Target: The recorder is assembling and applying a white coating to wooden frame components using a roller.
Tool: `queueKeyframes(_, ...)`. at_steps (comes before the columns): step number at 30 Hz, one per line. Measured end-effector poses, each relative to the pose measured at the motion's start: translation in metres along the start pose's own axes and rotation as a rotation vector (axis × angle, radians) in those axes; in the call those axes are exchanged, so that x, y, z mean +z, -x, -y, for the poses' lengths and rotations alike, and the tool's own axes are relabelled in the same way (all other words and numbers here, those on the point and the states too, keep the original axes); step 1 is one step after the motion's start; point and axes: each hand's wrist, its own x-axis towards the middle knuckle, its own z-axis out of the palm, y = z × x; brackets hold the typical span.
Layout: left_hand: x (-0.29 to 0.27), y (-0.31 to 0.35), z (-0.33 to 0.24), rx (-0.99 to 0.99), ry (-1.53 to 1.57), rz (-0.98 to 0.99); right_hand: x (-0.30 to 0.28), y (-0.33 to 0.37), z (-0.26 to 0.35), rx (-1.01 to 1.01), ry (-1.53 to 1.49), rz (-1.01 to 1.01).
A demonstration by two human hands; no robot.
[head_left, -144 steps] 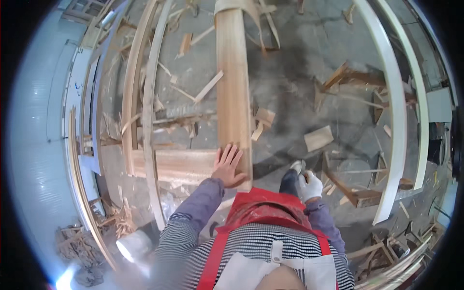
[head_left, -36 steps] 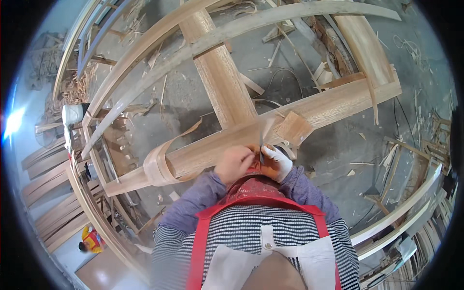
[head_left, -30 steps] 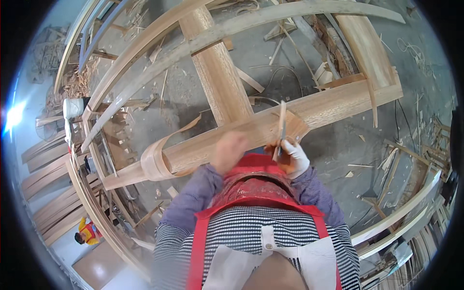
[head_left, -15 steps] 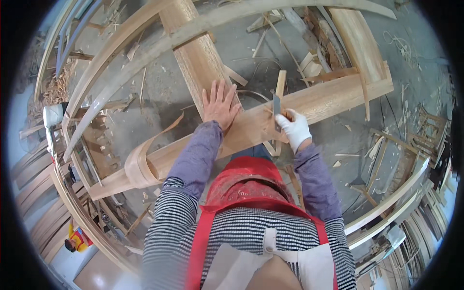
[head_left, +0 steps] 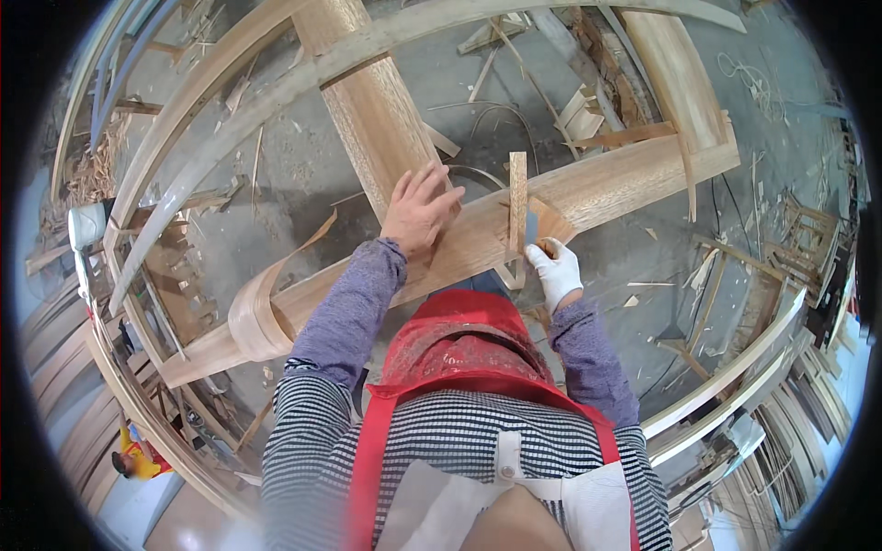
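A long wooden beam (head_left: 616, 194) runs across in front of me, and a wide plank (head_left: 372, 110) meets it at an angle. Over that joint lies my left hand (head_left: 423, 209), bare and open, its fingers slightly bent. My right hand (head_left: 557, 275), in a white glove, is closed round a flat grey metal blade (head_left: 532, 226), whose handle is hidden in the fingers. Close beside the blade, a narrow wooden strip (head_left: 518, 197) lies across the beam. A thin curled band of veneer (head_left: 254, 317) wraps the beam to the left.
Another wide plank (head_left: 675, 73) joins the beam at the far right. A long curved wooden strip (head_left: 395, 39) arches over the far side. Wood scraps and shavings litter the grey floor (head_left: 303, 161). At the lower left is another person (head_left: 142, 459). Curved pieces (head_left: 735, 386) stand at right.
My left hand has gone from flat with spread fingers to bent, closer fingers. My right hand has moved slightly nearer me, and the blade now shows less, beside the strip.
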Motion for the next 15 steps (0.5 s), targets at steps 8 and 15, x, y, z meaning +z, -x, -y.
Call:
queueKeyframes(8,0.000,0.016,-0.006,0.046,-0.260,0.161,0.004,-0.003,-0.020,-0.079,0.121,-0.077)
queueKeyframes(15,0.003,0.017,-0.020,0.047,-0.245,0.176,0.012,0.000,-0.002,-0.266,0.623,-0.093)
